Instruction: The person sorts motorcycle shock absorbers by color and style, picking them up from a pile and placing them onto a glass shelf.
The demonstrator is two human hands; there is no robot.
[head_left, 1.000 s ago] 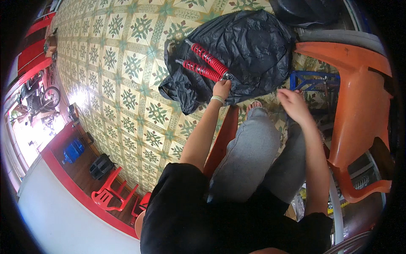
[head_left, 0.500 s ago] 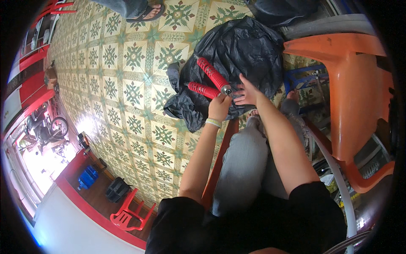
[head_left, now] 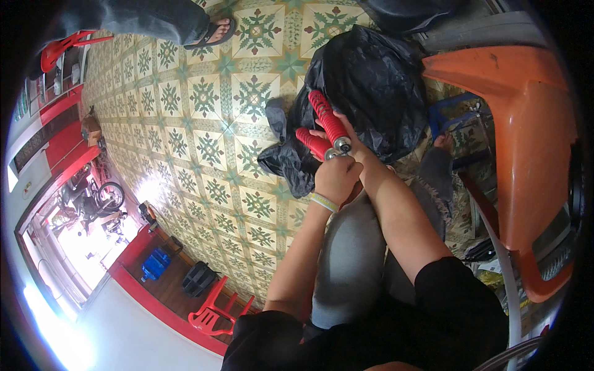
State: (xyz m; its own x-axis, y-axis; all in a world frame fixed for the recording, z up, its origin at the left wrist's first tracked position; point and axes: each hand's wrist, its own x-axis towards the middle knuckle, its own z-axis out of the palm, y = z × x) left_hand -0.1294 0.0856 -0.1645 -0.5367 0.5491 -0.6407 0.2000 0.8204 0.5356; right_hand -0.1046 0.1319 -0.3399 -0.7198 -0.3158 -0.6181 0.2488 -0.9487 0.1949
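Two red coil shock absorbers are held close together above a crumpled black plastic bag (head_left: pixel 377 86) on the tiled floor. The upper shock absorber (head_left: pixel 327 117) points up and left, and the lower one (head_left: pixel 311 143) lies beside it. My left hand (head_left: pixel 337 179), with a pale wristband, grips their metal lower ends. My right hand (head_left: pixel 354 137) is wrapped around the upper shock absorber from behind, its fingers partly hidden. My grey-clad knees are just below both hands.
An orange plastic vehicle body panel (head_left: pixel 532 142) stands close on the right, with a blue frame (head_left: pixel 455 117) behind it. Another person's sandalled foot (head_left: pixel 213 31) is at the top. Red plastic chairs (head_left: pixel 213 309) and a parked motorbike (head_left: pixel 93 198) are at the left.
The shock absorbers have come up off the black bag and nearer to me. My right hand moved left from the blue frame and joined my left hand on them.
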